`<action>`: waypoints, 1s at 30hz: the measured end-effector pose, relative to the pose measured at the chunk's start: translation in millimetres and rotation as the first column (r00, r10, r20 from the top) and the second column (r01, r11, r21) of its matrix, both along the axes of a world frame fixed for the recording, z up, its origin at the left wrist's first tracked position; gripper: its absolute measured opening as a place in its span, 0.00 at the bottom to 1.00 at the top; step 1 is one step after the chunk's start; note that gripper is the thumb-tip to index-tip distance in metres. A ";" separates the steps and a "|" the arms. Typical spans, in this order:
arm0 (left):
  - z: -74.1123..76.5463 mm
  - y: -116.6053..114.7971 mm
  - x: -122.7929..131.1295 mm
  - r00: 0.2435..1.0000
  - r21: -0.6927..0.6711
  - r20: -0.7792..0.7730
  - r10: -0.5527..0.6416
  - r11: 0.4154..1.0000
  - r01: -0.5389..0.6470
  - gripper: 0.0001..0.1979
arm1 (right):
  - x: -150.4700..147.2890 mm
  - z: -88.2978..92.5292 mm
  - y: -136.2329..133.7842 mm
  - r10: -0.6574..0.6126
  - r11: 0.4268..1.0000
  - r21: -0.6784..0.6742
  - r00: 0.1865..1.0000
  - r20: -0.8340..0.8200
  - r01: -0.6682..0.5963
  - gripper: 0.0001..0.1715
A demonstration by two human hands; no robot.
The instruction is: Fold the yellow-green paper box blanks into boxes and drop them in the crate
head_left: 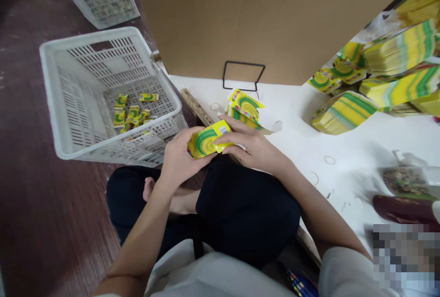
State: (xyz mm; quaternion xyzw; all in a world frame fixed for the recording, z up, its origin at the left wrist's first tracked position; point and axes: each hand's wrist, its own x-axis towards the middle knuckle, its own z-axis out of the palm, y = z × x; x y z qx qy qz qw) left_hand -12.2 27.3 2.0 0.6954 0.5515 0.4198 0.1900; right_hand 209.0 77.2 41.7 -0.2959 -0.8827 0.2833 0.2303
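White surface [302, 150] bright, floor [27, 187] dim; soft shadows at right; edges stretched; lower-right corner pixelated.

The left hand [180, 152] is covering the near-left end of the yellow-green carton [204, 143], while the right hand [254, 148] is masking part of its other end. The top edge is cutting off the cardboard panel [240, 22] and the stacked crates [110, 7], whose slats are obscuring their contents. The right edge is cropping the maroon cylindrical container [400, 209]. A pixelated patch [405, 258] is hiding the lower-right area. The blue object [305, 288] is running off the bottom, too blurred to identify.
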 end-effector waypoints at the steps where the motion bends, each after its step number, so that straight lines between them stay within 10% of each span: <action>1: 1.0 0.9 -0.6 1.000 0.018 -0.022 -0.003 1.000 0.004 0.25 | -0.2 0.9 -0.3 0.000 1.000 -0.009 1.000 0.000 0.000 0.13; 30: 0.6 -7.5 -0.5 0.998 0.047 -0.052 -0.021 0.999 0.023 0.26 | 1.1 5.0 -2.2 0.067 0.996 -0.057 0.996 0.065 -0.064 0.22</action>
